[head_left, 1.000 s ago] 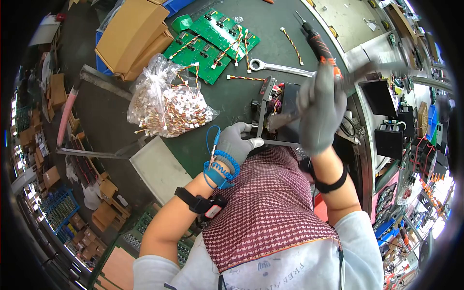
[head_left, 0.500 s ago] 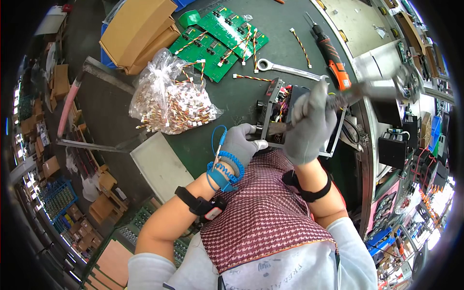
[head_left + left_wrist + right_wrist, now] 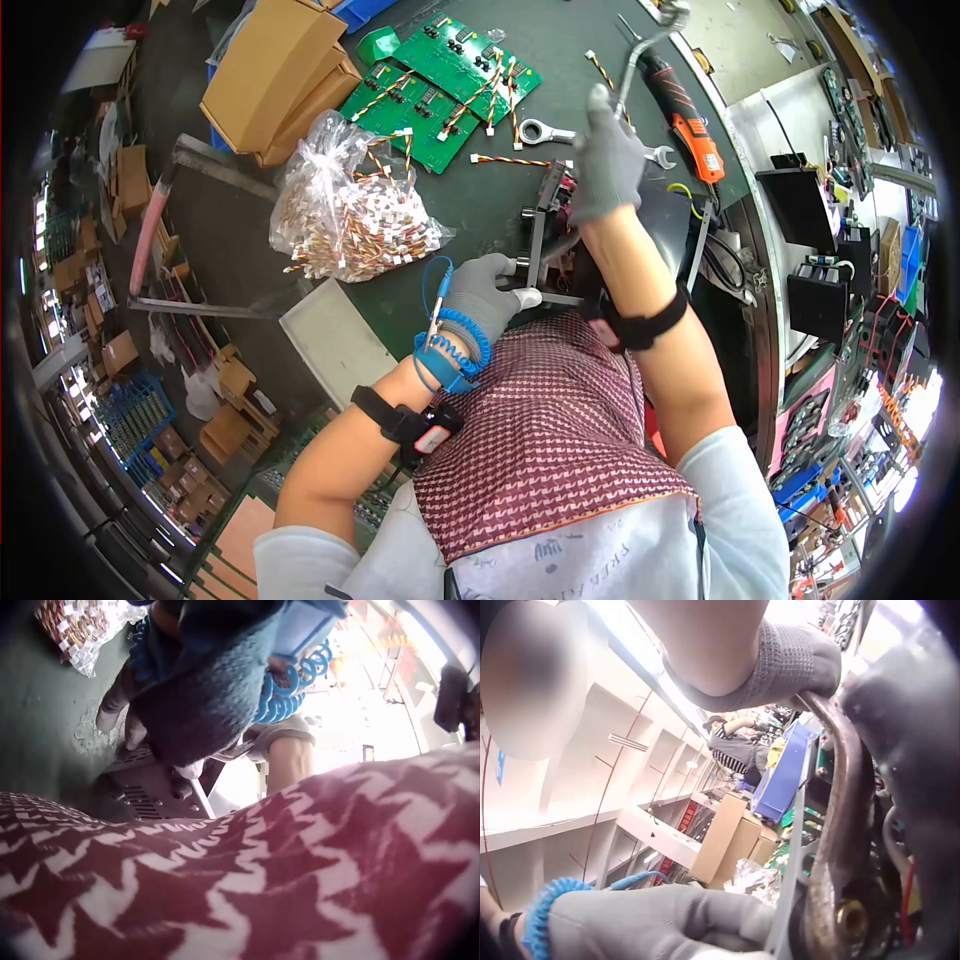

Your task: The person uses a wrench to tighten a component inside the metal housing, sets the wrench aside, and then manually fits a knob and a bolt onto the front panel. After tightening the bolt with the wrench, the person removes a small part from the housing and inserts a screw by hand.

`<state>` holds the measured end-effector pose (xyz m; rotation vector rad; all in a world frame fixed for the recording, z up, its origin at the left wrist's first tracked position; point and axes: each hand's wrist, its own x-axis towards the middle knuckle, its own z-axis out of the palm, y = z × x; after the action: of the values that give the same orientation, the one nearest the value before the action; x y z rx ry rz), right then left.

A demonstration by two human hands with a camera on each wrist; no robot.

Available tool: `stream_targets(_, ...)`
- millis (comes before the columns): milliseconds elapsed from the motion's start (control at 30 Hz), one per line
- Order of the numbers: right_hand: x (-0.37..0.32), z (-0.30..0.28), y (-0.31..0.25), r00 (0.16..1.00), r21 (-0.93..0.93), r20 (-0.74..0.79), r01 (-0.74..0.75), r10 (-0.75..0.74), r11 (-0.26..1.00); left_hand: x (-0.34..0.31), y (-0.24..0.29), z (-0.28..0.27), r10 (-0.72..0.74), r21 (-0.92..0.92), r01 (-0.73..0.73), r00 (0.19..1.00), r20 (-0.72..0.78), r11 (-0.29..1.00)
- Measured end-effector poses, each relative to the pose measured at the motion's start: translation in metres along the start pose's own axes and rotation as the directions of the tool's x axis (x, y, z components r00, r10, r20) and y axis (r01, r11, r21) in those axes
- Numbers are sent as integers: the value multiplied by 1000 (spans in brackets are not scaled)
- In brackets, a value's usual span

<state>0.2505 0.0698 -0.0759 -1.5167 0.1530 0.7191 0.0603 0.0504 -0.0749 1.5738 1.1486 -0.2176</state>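
Observation:
My gloved left hand [image 3: 485, 300] grips the lower corner of a metal equipment case [image 3: 537, 248], thumb on its edge and fingers beside the front knobs. The front panel [image 3: 154, 791] shows below that hand in the left wrist view. My gloved right hand [image 3: 608, 165] holds a long metal wrench [image 3: 632, 75] with a bent neck. One end rises past the hand; the other reaches down into the case. In the right wrist view, the lower end lies close beside a brass fitting [image 3: 851, 919]. The right forearm hides part of the case's inside.
Behind the case lie a combination wrench [image 3: 537, 131], an orange power screwdriver [image 3: 695, 140] and green circuit boards [image 3: 415, 110] with loose cables. A plastic bag of cables [image 3: 350, 215] sits left, near cardboard boxes [image 3: 270, 80]. Another person [image 3: 739, 754] stands in the background.
My right hand has swung forward and left, turning the wrench from pointing right to pointing away from me. The left hand keeps its hold on the case.

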Motion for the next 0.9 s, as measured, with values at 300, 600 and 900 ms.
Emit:
stream_targets(300, -43, -28, -13, 961, 1, 218, 172, -168, 985, -4, -18, 9, 33, -76, -31, 999, 15, 997)
stream_targets(600, 32, -6, 0, 978, -258, 154, 176, -140, 950, 7, -1, 2, -6, 1, 6, 999, 40, 1000)
stream_targets(900, -10, -39, -15, 895, -134, 300, 381, -329, 915, 2, -5, 13, -14, -381, -40, 991, -136, 924)
